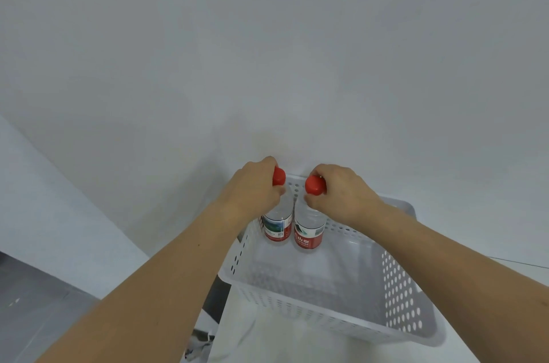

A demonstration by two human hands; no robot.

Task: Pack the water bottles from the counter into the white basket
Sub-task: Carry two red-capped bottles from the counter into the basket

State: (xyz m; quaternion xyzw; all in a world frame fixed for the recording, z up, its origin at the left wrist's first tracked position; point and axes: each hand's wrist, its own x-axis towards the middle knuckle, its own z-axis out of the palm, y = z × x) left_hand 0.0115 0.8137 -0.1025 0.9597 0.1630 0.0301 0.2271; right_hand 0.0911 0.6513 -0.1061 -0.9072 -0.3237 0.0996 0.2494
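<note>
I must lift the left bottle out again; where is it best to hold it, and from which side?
Grip the left bottle at its neck under the red cap, from above: it stands upright by the basket wall, the right bottle close beside it.

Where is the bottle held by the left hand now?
In the head view, the left bottle stands upright inside the white basket, at its far left corner, beside the right bottle, its neck gripped by the left hand.

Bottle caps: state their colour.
Both caps are red: the left hand's bottle cap and the right hand's cap, clearest in the head view.
</note>
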